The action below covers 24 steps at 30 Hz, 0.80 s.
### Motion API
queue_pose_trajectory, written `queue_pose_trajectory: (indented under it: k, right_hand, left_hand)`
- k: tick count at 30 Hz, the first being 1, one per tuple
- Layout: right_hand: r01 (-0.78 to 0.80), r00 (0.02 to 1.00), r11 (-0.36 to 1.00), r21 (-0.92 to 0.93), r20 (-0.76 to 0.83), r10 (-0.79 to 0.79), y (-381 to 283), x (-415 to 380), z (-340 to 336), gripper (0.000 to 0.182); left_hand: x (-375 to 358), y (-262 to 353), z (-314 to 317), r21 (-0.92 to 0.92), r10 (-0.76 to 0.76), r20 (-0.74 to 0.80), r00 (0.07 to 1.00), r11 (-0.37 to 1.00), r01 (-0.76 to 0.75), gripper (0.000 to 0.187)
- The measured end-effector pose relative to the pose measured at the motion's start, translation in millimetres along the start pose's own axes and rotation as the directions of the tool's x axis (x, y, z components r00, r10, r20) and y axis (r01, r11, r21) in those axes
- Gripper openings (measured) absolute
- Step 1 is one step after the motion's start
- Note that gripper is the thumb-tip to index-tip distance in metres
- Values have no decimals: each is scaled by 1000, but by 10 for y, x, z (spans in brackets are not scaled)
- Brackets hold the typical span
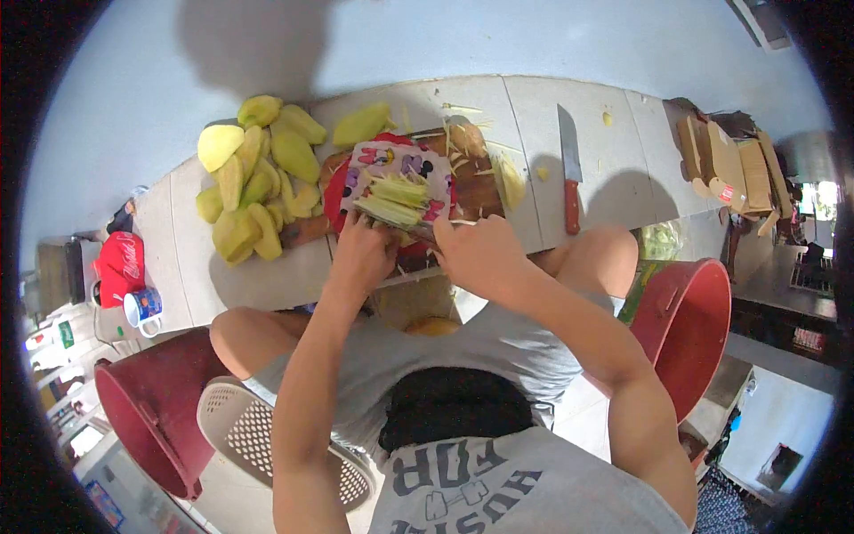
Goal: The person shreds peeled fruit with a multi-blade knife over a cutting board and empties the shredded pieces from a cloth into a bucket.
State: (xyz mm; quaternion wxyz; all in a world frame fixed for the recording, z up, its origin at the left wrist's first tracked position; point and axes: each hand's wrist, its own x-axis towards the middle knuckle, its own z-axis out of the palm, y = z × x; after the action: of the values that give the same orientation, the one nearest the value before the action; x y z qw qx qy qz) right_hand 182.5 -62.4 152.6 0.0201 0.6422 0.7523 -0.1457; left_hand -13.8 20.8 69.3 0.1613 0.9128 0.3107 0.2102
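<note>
My left hand is closed, its fingers curled against the near end of a bundle of pale green strips, which look like cut green mango. Level with it on the right, my right hand is closed around what looks like the handle of a knife; its narrow dark blade lies between my hands along the strips' near edge. Beneath the strips is a printed cartoon cloth with a red border, spread on a wooden cutting board. My fingertips are partly hidden.
Peeled green mangoes are heaped on the left of the tiled ledge. A second knife with a red-brown handle lies to the right. Red bins stand beside my knees; a mug sits at the left edge.
</note>
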Motion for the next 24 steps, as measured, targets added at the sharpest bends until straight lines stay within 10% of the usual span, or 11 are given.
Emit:
queue_pose_trajectory:
  k: [24]
  right_hand:
    - [-85, 996, 996, 29, 37, 84, -162, -126, -51, 18]
  left_hand:
    - [0, 77, -119, -82, -61, 62, 996, 994, 66, 22]
